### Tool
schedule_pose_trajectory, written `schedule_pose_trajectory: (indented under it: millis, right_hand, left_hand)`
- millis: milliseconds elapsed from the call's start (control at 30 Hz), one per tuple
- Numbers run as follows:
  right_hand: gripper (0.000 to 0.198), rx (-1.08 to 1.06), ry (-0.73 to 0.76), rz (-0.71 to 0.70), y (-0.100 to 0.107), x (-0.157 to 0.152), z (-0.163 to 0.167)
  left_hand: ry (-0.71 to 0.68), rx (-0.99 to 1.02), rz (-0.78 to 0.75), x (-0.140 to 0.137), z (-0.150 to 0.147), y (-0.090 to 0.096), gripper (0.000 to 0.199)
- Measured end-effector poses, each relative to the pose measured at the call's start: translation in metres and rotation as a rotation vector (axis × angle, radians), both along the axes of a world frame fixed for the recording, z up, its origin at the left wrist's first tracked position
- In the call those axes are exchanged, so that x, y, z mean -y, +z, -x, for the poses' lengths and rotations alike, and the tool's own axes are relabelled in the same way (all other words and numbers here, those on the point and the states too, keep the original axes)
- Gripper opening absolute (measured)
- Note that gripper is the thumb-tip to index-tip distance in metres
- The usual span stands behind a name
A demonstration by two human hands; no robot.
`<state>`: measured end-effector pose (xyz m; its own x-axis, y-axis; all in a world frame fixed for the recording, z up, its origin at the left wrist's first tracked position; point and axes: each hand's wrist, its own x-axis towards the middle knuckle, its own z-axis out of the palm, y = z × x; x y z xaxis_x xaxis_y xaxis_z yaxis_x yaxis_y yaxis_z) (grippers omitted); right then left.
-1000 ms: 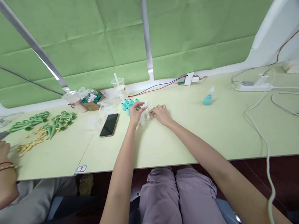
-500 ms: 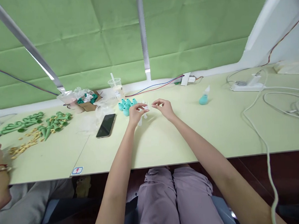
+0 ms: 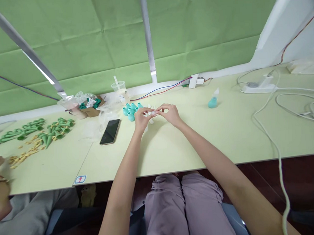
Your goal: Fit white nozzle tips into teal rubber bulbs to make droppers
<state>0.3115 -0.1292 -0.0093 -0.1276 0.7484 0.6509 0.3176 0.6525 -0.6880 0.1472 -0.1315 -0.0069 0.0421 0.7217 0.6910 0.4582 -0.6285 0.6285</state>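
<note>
My left hand is closed in a pinch on a small whitish translucent piece, which looks like a nozzle tip. Fingertips of my right hand press together at the right end of that piece, touching or nearly touching my left fingertips; whether they hold a separate part is too small to tell. Under and behind the hands, several white nozzle pieces lie on the table, partly hidden. Just left of my left hand stand several teal rubber bulbs. Farther right, a teal bulb with a clear nozzle stands upright.
A phone and a clear plastic bag lie to the left. Behind are a drink cup and a cardboard box. Green horn-shaped parts sit near a co-worker's arm. A power strip and cables are right.
My right hand has moved left, closing the gap to my left hand, so the fingertips now meet at the whitish piece. The co-worker's hand at the left edge has shifted slightly.
</note>
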Motion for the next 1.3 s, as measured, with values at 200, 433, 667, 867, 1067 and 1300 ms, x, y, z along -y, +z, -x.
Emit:
schedule_pose_trajectory:
  millis: [200,433,667,867,1067,1300]
  right_hand:
    - [0.018,-0.008,-0.020,0.016,0.001,0.003,0.001]
    - [0.025,-0.336,0.229,0.342,-0.005,-0.006,0.001]
    - [0.033,-0.498,0.359,0.710,-0.011,-0.004,-0.003]
    - [0.033,-0.601,0.386,0.819,-0.013,-0.004,-0.003]
    - [0.033,-0.645,0.463,0.828,-0.016,-0.006,-0.003]
    - [0.024,-0.630,0.480,0.843,-0.013,-0.003,-0.003]
  left_hand:
    - [0.004,-0.051,-0.081,0.000,-0.001,-0.001,0.028]
    - [0.041,-0.133,-0.184,0.004,-0.004,0.002,0.021]
    - [0.057,-0.198,-0.301,0.004,-0.010,-0.004,0.010]
    - [0.051,-0.187,-0.323,0.006,-0.013,-0.006,0.008]
    - [0.055,-0.172,-0.343,0.007,-0.014,-0.009,0.005]
    - [0.045,-0.166,-0.309,0.008,-0.014,-0.009,0.005]
